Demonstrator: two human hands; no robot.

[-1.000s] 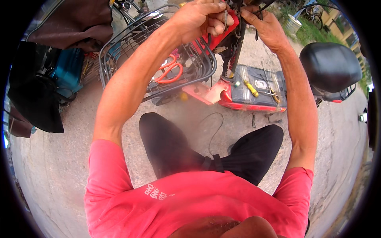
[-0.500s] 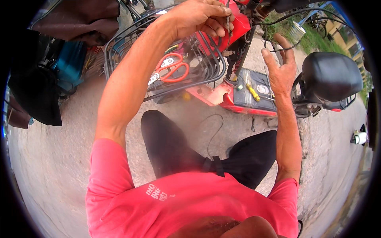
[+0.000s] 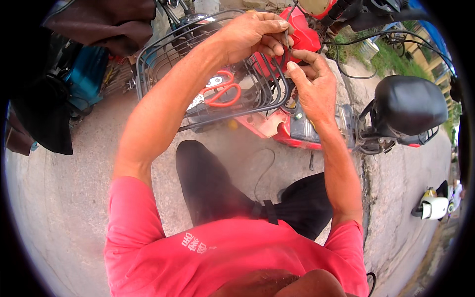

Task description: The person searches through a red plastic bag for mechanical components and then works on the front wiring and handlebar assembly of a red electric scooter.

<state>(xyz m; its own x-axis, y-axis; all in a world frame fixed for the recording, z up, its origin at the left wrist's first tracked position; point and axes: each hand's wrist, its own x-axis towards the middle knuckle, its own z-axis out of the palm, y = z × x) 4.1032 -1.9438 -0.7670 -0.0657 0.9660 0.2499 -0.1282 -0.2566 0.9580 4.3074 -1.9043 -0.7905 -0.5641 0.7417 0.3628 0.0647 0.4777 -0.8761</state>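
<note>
My left hand pinches a thin dark cable between thumb and forefinger, in front of the red body panel of a scooter. Close below, my right hand is raised to the lower part of that cable. Its thumb and forefinger tips are a little apart beside it, and I cannot make out whether they touch it. Under my left forearm is the scooter's black wire basket. Orange-handled scissors lie in it, blades toward my arm.
The scooter's footboard and black seat extend to the right. Black cables loop across the upper right. Dark covers and a teal case stand at the left. A white scooter is farther right on the concrete.
My right hand has moved left and slightly down, from beside the looping black cable to the cable at my left hand. My left hand keeps its pinch. The view has shifted slightly.
</note>
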